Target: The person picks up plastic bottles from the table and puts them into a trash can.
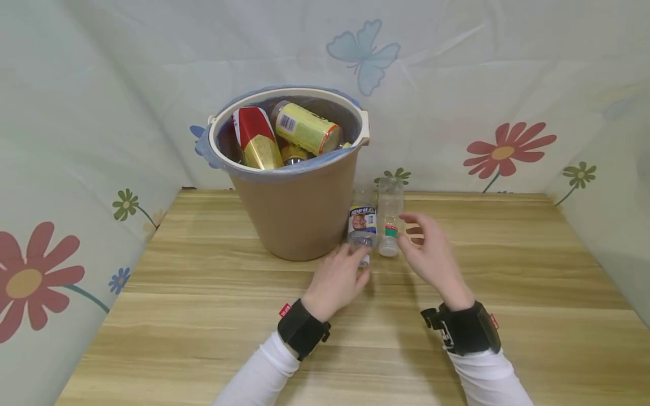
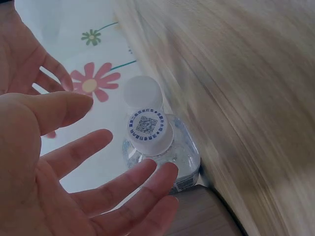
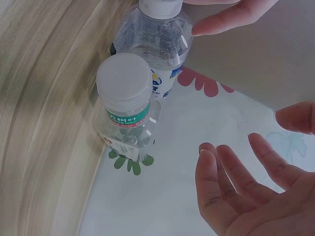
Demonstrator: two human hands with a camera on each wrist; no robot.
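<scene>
Two clear plastic bottles lie side by side on the table against the bin, caps toward me. The left bottle [image 1: 363, 220] has a blue and white label and a white cap [image 2: 150, 128] printed with a QR code. A green band circles the neck of the right bottle [image 3: 127, 118]. My left hand [image 1: 337, 279] is at the labelled bottle's cap, fingers spread and loosely bent, overlapping it in the head view. To the right of the green-banded bottle is my right hand [image 1: 431, 256], thumb and fingers apart with nothing between them.
A brown bin [image 1: 299, 208] with a blue liner stands at the left back of the wooden table [image 1: 508, 270]. It holds a red and gold container [image 1: 257, 138], a yellow-labelled container [image 1: 307, 128] and other items. A flower-print curtain [image 1: 442, 113] closes off the back and sides.
</scene>
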